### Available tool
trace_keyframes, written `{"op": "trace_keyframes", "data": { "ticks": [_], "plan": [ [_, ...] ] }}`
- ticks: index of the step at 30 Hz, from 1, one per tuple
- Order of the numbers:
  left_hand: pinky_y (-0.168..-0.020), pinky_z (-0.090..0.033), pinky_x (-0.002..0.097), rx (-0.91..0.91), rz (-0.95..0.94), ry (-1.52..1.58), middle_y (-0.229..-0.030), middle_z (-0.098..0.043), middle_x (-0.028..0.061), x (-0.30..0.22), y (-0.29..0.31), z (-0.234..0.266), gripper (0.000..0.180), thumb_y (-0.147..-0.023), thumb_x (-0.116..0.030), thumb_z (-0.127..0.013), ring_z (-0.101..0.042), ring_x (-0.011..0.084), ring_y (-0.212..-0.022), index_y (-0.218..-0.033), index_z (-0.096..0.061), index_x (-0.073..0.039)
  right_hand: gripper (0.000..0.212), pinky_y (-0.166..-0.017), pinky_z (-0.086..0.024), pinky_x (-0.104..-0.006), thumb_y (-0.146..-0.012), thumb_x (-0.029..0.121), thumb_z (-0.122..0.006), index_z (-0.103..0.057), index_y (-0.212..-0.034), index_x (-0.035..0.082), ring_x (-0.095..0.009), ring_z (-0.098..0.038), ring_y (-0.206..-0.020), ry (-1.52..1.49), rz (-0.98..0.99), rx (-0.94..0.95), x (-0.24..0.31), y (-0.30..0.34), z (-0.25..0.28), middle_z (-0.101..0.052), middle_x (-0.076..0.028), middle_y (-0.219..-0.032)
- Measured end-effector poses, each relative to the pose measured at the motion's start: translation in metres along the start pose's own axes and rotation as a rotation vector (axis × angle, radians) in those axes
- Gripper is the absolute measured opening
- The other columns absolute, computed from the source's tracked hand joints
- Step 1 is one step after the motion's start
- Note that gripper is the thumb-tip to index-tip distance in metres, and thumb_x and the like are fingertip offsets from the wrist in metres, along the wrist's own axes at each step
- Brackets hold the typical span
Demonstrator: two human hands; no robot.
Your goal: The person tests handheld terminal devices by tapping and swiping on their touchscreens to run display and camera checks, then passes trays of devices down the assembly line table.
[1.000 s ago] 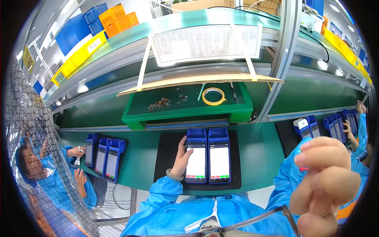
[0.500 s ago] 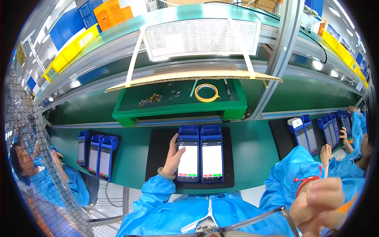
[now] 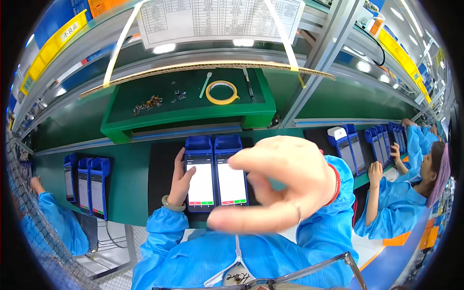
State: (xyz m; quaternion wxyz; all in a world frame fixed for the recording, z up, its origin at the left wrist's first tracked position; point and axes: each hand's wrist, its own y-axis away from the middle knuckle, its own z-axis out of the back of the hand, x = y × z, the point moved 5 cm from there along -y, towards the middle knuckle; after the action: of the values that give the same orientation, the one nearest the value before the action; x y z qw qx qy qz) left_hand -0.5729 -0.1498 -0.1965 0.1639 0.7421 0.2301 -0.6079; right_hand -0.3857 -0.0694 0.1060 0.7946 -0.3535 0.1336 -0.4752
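Two blue handheld payment terminals stand side by side, the left terminal (image 3: 199, 180) and the right terminal (image 3: 232, 186), both with white lit screens and red and green buttons at the bottom. They lie on a black mat (image 3: 160, 169). My left hand (image 3: 180, 183) grips the left terminal's left side, its thumb resting over the screen edge. Raised close to the camera, my right hand (image 3: 290, 179) holds nothing, with index finger and thumb spread apart. It covers part of the right terminal in the picture; I cannot tell whether it touches it.
Behind the mat, a green stand (image 3: 113, 118) bears small loose parts (image 3: 149, 104), a yellow tape roll (image 3: 209, 93), a green stick (image 3: 205, 84) and a pen (image 3: 248, 84). A cardboard shelf (image 3: 193, 71) hangs above. More terminals stand left (image 3: 98, 188) and right (image 3: 353, 154), near co-workers.
My right hand has come from the lower right, beside my body, to in front of the terminals. My left hand keeps its grip on the left terminal. The view has shifted.
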Motion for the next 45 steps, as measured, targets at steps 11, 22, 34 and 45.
{"op": "trace_keyframes", "data": {
  "ticks": [11, 22, 34, 45],
  "plan": [
    [-0.097, -0.04, 0.0398, -0.053, 0.16, 0.008, -0.127, -0.041, 0.0205, -0.013, 0.02, -0.003, 0.072, -0.082, -0.004, -0.05, -0.047, 0.0293, -0.117, -0.144, -0.015, -0.012, 0.034, -0.059, -0.05, -0.0322, -0.067, 0.001, -0.066, -0.065, -0.1, 0.008, -0.025, -0.06, -0.071, 0.097, -0.413, -0.102, -0.026, 0.073, -0.035, -0.058, -0.012, -0.091],
    [-0.106, -0.029, 0.0407, 0.049, -0.03, -0.352, -0.137, -0.032, 0.0237, -0.023, 0.066, -0.012, 0.089, -0.069, -0.002, -0.053, -0.035, 0.0328, -0.129, -0.144, -0.006, -0.002, 0.031, -0.067, -0.05, -0.0326, -0.064, 0.003, -0.07, -0.065, -0.095, 0.009, -0.027, -0.057, -0.082, 0.152, -0.916, -0.113, 0.025, 0.207, -0.15, -0.054, -0.014, -0.097],
    [-0.101, -0.036, 0.0398, 0.037, -0.093, -0.45, -0.133, -0.037, 0.0243, -0.023, 0.07, -0.017, 0.089, -0.067, -0.005, -0.061, -0.042, 0.0334, -0.124, -0.142, -0.012, 0.001, 0.034, -0.072, -0.05, -0.0337, -0.066, 0.004, -0.068, -0.066, -0.1, 0.007, -0.025, -0.056, -0.086, 0.106, -0.944, -0.039, 0.025, 0.213, -0.156, -0.051, -0.015, -0.104],
    [-0.102, -0.035, 0.0404, 0.05, -0.074, -0.401, -0.133, -0.036, 0.023, -0.022, 0.063, -0.008, 0.089, -0.07, -0.004, -0.063, -0.041, 0.0322, -0.124, -0.143, -0.01, -0.001, 0.028, -0.063, -0.049, -0.0268, -0.075, -0.002, -0.063, -0.062, -0.103, -0.001, -0.019, -0.058, -0.075, 0.022, -1.014, -0.175, 0.0, 0.225, -0.159, -0.056, -0.013, -0.097]
  ]
}}
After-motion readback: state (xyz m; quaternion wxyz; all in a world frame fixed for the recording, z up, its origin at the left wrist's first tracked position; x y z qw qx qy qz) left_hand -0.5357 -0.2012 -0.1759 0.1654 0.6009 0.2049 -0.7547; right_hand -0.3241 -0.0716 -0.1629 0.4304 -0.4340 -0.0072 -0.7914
